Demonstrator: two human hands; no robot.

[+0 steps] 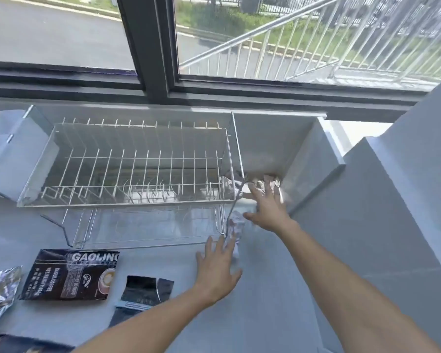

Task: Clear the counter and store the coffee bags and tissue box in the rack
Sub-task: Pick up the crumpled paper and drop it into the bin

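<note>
Both hands spread wide, left hand (pixel 215 272) and right hand (pixel 267 208) reaching at crinkly plastic-wrapped tissue pack (pixel 236 231) beside rack (pixel 127 202); likely light, soft, slippery, best gripped by its sides.

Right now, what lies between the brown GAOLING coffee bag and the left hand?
In the head view, a small torn black packet lies between the coffee bag and the left hand, on the counter.
</note>
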